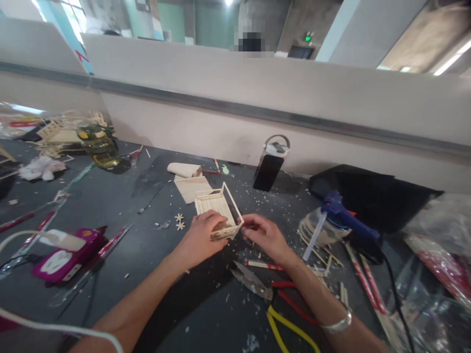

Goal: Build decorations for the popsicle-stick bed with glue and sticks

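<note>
My left hand [204, 234] grips the near left side of a small model made of thin wooden sticks [214, 205], with the thumb over its slatted floor. The model has a raised stick frame along its far and right sides. My right hand [265, 235] is at its near right corner, fingers curled and pinched together; whatever they hold is hidden or too small to name. Below the hands lie pliers [259, 289] with one red and one yellow handle. Two small star-shaped stick pieces [179, 221] rest left of the model.
A phone [269, 172] leans on a bottle [276, 146] by the partition. At right are a blue glue gun [346, 215], loose sticks and plastic bags. Left are a purple power strip [69, 255] with a white cable, and a jar of liquid [98, 147]. Folded sandpaper-like sheet [189, 184] lies behind the model.
</note>
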`<state>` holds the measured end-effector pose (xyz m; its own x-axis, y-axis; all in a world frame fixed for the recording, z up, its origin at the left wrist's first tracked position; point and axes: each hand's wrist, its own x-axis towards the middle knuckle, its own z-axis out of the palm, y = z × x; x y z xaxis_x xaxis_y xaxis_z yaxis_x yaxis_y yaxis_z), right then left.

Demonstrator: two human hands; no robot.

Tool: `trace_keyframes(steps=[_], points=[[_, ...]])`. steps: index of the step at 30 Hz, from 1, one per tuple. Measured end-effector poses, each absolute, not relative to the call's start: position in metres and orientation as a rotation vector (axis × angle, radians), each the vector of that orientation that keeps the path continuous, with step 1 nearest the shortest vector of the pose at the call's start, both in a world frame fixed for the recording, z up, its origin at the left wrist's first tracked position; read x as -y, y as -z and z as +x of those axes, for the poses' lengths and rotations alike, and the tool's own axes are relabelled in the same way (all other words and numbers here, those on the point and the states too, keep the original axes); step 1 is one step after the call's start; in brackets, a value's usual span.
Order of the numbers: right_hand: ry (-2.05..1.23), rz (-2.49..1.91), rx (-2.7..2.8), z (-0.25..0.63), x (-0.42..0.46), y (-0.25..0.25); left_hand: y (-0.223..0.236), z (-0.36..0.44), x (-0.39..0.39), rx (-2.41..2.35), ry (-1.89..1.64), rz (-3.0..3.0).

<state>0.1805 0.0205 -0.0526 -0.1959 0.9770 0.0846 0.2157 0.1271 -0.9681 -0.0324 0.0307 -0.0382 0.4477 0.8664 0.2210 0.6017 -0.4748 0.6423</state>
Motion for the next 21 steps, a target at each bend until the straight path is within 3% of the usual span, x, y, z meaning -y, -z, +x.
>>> trace_keyframes(steps=[9,16,21], points=[[-1.016,-1.388,1.380,0.177,0.022,0.042,0.024,-0.060,-0.019,-1.298,-0.844,2.186],[-1.032,-1.397,1.463,0.166,0.060,0.035,0.027,-0.057,0.029,-1.394,-1.327,2.076],[-1.086,-1.306,1.592,0.152,0.085,0.033,0.037,-0.034,0.081,-1.292,-1.192,2.095]])
